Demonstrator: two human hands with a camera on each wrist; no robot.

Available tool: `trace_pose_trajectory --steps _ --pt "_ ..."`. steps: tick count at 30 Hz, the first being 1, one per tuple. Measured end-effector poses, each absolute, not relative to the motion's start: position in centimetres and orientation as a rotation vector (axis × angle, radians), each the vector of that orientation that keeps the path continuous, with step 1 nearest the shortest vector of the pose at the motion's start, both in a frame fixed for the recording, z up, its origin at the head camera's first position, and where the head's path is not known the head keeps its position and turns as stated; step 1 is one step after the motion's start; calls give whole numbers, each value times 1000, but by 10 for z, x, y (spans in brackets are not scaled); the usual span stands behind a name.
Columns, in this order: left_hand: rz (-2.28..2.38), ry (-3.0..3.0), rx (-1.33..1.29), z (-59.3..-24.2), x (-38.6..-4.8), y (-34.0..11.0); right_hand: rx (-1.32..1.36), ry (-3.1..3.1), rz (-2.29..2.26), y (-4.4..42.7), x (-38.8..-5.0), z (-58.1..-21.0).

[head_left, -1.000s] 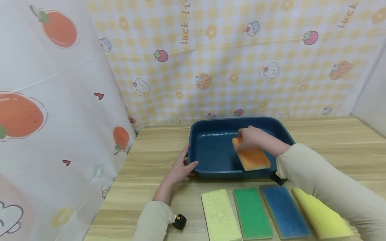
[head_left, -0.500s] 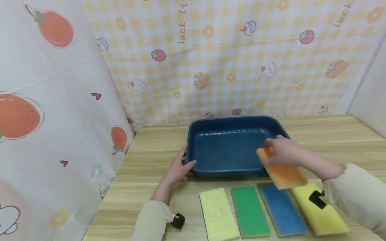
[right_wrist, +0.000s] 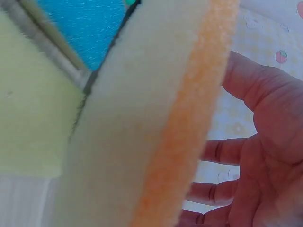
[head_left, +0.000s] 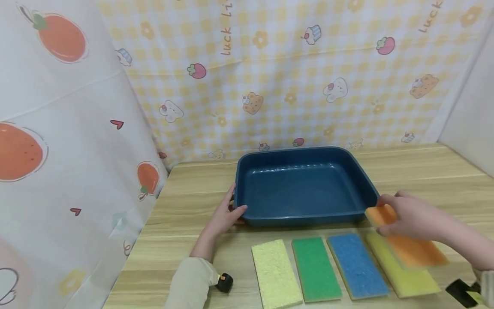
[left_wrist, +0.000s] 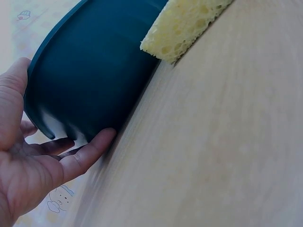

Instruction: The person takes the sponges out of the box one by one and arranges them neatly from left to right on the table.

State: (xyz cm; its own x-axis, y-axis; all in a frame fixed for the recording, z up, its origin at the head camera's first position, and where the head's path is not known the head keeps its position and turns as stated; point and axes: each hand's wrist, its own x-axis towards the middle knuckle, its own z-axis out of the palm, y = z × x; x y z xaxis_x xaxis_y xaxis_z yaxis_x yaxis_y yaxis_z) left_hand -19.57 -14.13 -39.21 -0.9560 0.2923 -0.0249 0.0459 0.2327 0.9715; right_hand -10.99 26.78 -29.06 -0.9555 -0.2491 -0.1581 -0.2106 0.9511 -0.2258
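An orange-topped sponge (head_left: 414, 251) with a pale body is in my right hand (head_left: 414, 216), pinched between thumb and fingers. It hangs above the yellow sponge (head_left: 405, 274) and covers part of it, just right of the basin's front corner. The right wrist view has the orange sponge (right_wrist: 142, 132) close up, with the hand (right_wrist: 270, 137) on its orange side. My left hand (head_left: 224, 214) holds the left front corner of a dark blue rectangular basin (head_left: 305, 218). In the left wrist view, its thumb is at the rim and fingertips (left_wrist: 108, 135) touch the basin's outside wall.
In front of the basin lie a pale yellow porous sponge (head_left: 275, 274), a green sponge (head_left: 316, 270) and a blue sponge (head_left: 359, 266), side by side with the yellow one. A wooden table (head_left: 185, 189) bears everything. A patterned cloth (head_left: 216, 94) hangs behind.
My right hand has carried the orange sponge from over the basin to the right and toward me, above the yellow sponge. The left hand stays at the basin's corner. The head view shifted slightly.
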Motion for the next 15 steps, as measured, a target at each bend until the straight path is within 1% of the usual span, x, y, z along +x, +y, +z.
trace_pose_trajectory --steps 8,15 --pt "1830 2258 363 -389 -194 -142 -210 2868 -261 295 -98 -304" --pt "1817 2247 384 -369 -183 -138 -143 2877 -264 322 -93 -322"
